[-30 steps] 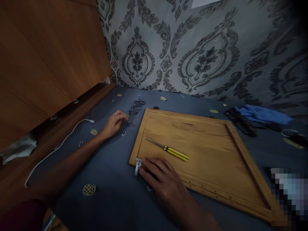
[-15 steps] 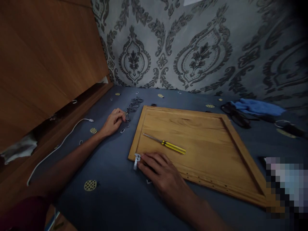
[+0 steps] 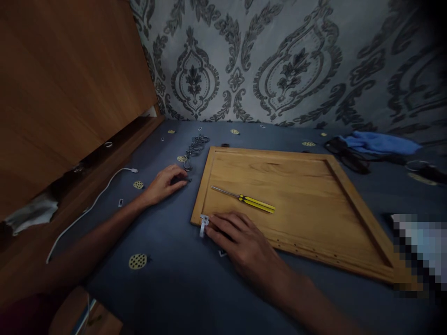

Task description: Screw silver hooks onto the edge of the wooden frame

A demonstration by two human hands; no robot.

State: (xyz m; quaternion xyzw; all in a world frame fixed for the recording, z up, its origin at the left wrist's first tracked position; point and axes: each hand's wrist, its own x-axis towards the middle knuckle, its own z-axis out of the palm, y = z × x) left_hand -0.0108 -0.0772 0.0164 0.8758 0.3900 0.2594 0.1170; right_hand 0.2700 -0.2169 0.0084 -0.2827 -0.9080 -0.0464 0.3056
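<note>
Probably light and stiff, the small metal bracket sits at the near-left corner of the wooden panel, one narrow limb jutting past the edge. Being hard, it should not bend under finger pressure, though its smooth face may slip; the flat plate looks the best place to pinch or press. The right hand lies over the panel's near edge with fingertips at the bracket; whether that grip pinches it or merely steadies it, I cannot tell. On the panel, a yellow-handled screwdriver could slide if the wood tips. The left hand is low over the printed cloth, its grip narrow, contents unclear, near a row of small metal pieces, which may tangle if scooped together.
</note>
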